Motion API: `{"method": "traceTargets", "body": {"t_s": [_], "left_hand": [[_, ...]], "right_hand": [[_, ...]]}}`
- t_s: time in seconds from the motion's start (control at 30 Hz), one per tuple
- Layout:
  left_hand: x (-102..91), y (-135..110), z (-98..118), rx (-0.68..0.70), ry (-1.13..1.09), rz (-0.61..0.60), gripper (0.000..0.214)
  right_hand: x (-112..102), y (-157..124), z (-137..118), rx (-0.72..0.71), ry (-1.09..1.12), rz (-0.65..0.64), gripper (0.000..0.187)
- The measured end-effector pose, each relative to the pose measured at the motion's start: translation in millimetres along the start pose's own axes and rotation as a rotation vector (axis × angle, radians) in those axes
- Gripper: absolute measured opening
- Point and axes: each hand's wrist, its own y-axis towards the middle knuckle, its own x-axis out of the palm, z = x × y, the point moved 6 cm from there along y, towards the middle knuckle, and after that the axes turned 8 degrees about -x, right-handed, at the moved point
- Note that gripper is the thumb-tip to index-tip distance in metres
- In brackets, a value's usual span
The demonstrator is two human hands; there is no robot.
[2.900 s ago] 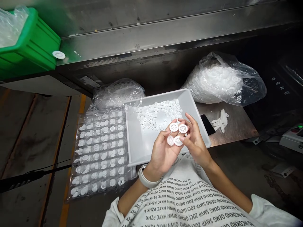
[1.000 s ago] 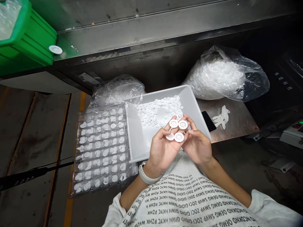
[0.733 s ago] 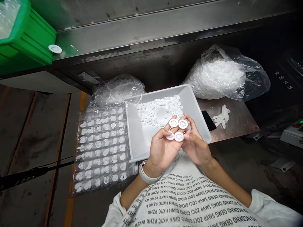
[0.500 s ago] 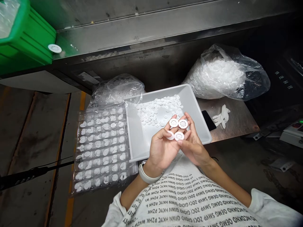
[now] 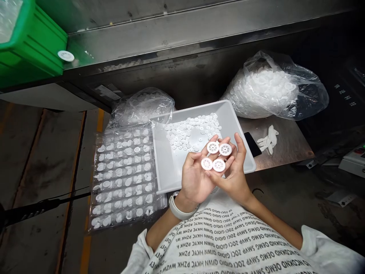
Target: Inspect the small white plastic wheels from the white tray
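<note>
Several small white spoked plastic discs [image 5: 216, 156] are held flat between my two hands, above the grey plastic tray [image 5: 168, 171]. My left hand [image 5: 195, 177] supports them on its fingers, and my right hand [image 5: 234, 177] pinches them from the other side. Below them, many loose white discs [image 5: 191, 131] lie in a heap in the tray's far half. Left of the tray lies a clear blister sheet [image 5: 124, 175], its pockets filled with white discs. A white band [image 5: 179, 209] circles my left wrist.
A clear bag of white discs [image 5: 262, 89] and another bag [image 5: 142, 108] sit behind the tray. White gloves [image 5: 268, 140] and a black phone [image 5: 252, 144] lie on a metal shelf. A green crate [image 5: 31, 42] stands upper left; a control box [image 5: 353, 161] is at right.
The lower left disc has turned from tilted to flat, so all the discs now face up. My right hand's fingers have spread and risen slightly, and the view has shifted a little.
</note>
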Motion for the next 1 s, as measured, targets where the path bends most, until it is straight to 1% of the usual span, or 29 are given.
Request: {"method": "traceTargets", "body": {"t_s": [0.1,0.3,0.6,0.83,1.0], "left_hand": [[-0.1,-0.4,-0.4,0.002,0.004,0.010,0.055],[-0.5,-0.7,-0.8,-0.006,0.006,0.034,0.054],[0.3,-0.6,-3.1,-0.015,-0.002,0.037,0.050],[-1.8,-0.4,-4.7,-0.030,-0.014,0.036,0.054],[-3.7,0.2,-6.2,-0.039,-0.019,0.028,0.059]], "right_hand": [[2.1,-1.0,-1.6,-0.015,-0.056,0.003,0.102],[4.1,0.5,-6.5,-0.027,-0.106,0.009,0.102],[5.3,1.8,-8.8,-0.034,-0.138,0.027,0.098],[4.7,1.5,-7.9,-0.029,-0.142,0.043,0.095],[5.5,1.2,-6.2,-0.028,-0.122,0.024,0.094]]}}
